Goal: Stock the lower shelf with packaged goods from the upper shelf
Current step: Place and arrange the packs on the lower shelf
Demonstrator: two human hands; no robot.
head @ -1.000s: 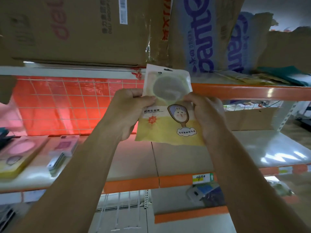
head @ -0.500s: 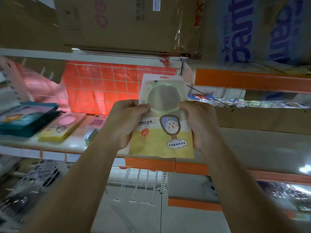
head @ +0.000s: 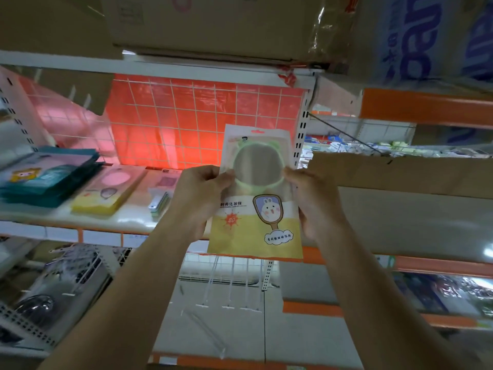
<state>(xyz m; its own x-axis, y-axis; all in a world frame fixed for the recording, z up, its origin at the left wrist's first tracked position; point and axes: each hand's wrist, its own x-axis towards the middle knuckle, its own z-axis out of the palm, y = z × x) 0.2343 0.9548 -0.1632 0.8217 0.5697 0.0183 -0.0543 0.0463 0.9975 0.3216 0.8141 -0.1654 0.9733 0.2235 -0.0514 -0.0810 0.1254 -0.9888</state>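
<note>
At the centre of the frame both hands grasp a flat plastic mirror packet and hold it upright in the air in front of the shelving. The left hand pinches its left edge and the right hand pinches its right edge, thumbs on the front face. The packet is glossy, clear in its upper half and printed yellow below with a cartoon rabbit in a hand mirror. Through the clear part shows a round mirror with a pale green rim. Behind the packet hangs a white wire grid over a red sheet. At the middle left, the smooth white lower shelf carries a stack of teal packets and, just beside it, a yellow packet lying flat. Across the top of the frame, brown cardboard boxes sit on the upper shelf.
</note>
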